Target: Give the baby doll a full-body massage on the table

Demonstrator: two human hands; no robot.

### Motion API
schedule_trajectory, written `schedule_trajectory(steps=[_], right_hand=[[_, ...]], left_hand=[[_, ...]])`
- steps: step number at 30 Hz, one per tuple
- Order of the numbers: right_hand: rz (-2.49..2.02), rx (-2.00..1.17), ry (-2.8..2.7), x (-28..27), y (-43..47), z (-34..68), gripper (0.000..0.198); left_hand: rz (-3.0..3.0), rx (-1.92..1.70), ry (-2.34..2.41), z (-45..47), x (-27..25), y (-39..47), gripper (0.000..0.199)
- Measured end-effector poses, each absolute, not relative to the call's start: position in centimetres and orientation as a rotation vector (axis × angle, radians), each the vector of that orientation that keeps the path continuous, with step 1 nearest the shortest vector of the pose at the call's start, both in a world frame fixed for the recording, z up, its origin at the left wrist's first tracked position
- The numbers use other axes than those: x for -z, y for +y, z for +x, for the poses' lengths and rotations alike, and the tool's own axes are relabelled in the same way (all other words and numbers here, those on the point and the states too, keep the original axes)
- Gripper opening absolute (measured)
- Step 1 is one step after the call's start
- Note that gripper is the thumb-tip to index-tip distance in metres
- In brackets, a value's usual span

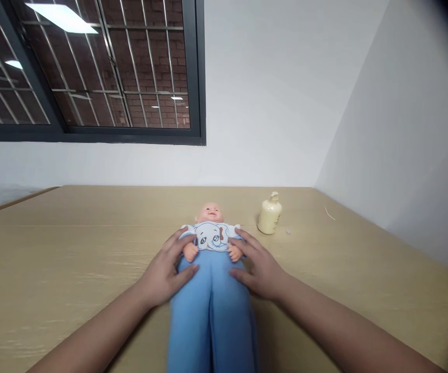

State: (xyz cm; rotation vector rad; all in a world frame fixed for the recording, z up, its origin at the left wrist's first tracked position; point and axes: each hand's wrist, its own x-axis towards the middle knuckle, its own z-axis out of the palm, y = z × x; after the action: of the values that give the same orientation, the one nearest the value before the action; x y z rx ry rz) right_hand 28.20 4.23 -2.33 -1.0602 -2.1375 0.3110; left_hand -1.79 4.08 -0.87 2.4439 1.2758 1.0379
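And there they rest, left grip [167, 272] and right grip [262, 269] loosely open, fingers spread against the doll [212, 259] lying between them on the tabletop [91, 248], where uneven pressure from either side could skew it or ruck its blue trousers [190, 316]

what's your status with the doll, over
Left hand and right hand on the doll's two sides, fingers spread. Doll face up on table, head away. Pump bottle upright, apart from doll, beyond right hand.
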Motion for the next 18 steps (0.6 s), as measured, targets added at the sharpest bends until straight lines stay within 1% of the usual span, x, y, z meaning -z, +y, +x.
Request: schedule_trajectory(steps=[3,4,6,8,9,12,15,18], right_hand=[[-1.132,-0.468,-1.744,2.3,5.8,29.7,0.062],[-1.147,-0.551,-1.597,2.3,6.4,30.3,0.058],[-1.162,-0.739,-1.289,2.5,7.7,31.4,0.052],[-1.137,-0.942,-1.029,2.8,8.8,32.3,0.042],[-1.125,-1.038,-0.933,3.1,9.3,32.7,0.036],[-1.138,-1.233,-0.802,3.9,10.3,33.6,0.023],[-1.163,-1.293,-0.807,4.3,10.7,34.2,0.022],[-1.147,-1.282,-0.807,4.1,10.5,34.1,0.022]], left_hand=[[1.836,-1.504,1.416,-2.3,1.7,5.8,0.048],[1.603,-1.61,1.41,-2.6,1.9,6.4,0.044],[1.166,-1.69,1.319,-3.3,2.0,7.6,0.032],[0.829,-1.67,1.249,-4.1,2.0,8.3,0.019],[0.71,-1.645,1.231,-4.5,2.0,8.5,0.016],[0.543,-1.571,1.191,-5.3,2.0,8.7,0.02],[0.526,-1.555,1.175,-5.3,2.0,8.6,0.022],[0.605,-1.607,1.204,-4.7,1.7,8.2,0.018]])
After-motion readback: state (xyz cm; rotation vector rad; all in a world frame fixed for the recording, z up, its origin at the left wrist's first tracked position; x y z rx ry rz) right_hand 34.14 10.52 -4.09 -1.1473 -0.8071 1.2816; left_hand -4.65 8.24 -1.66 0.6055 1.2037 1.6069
